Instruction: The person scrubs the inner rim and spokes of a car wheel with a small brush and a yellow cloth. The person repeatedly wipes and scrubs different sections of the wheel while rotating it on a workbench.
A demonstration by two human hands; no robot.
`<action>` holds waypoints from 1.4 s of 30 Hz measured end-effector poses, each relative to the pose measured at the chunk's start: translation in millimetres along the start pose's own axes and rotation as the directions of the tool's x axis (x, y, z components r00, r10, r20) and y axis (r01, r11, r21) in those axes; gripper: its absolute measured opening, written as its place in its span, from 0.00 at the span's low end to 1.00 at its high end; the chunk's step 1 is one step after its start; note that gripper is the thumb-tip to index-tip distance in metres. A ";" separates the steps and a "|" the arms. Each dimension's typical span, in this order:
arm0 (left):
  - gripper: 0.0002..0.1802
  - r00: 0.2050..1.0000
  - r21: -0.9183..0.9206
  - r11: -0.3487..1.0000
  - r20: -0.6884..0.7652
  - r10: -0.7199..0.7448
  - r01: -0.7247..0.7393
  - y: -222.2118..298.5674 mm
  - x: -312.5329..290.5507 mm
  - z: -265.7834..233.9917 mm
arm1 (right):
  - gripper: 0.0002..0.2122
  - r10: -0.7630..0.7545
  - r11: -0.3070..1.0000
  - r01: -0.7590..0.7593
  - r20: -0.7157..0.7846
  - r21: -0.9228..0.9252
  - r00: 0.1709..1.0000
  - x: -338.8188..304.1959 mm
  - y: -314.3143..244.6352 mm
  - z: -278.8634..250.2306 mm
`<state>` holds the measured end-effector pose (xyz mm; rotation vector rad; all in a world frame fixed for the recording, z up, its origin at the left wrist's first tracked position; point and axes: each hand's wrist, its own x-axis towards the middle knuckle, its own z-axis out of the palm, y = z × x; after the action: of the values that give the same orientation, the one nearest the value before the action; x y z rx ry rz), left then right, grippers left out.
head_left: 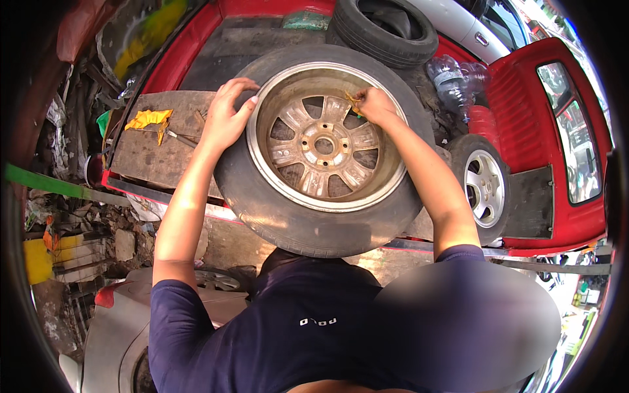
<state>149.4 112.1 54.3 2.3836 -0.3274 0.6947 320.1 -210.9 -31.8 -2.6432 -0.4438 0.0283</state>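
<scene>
A wheel lies flat in front of me: a black tyre (314,232) around a dirty, spoked alloy rim (316,179). My left hand (229,116) rests on the tyre's left side, its fingers stretched toward the rim's edge and its thumb apart; it holds nothing. Inside the rim's far right part is my right hand (375,106), its fingers closed on a small yellow cloth (354,102). That cloth is at the inner wall, close to a spoke. Most of it is hidden in the fingers.
The wheel lies over a red truck bed. Left of it, a wooden board (141,149) carries another yellow cloth (149,120) and a thin tool (181,138). Beyond stands a loose tyre (386,39). Plastic bottles (452,82) and a second wheel (483,183) sit at right.
</scene>
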 end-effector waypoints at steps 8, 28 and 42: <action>0.15 0.999 -0.144 0.988 0.000 -0.048 0.047 -1.4 76.7 79.0 | 0.12 0.060 0.997 -0.063 -0.063 -0.050 0.996 37.3 -25.3 76.1; 0.15 0.991 -0.175 0.981 0.121 -0.061 0.082 -18.7 93.3 120.2 | 0.11 -0.095 0.970 0.076 -0.071 -0.229 0.993 36.3 -12.7 112.9; 0.15 0.993 -0.160 0.986 0.112 -0.024 0.042 -21.7 96.4 121.8 | 0.13 0.054 0.954 -0.009 0.141 -0.300 0.989 42.9 -23.7 91.0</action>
<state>286.5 46.2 15.8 2.2708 -0.3758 0.5029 345.1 -137.7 -100.4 -2.9590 -0.4881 0.1817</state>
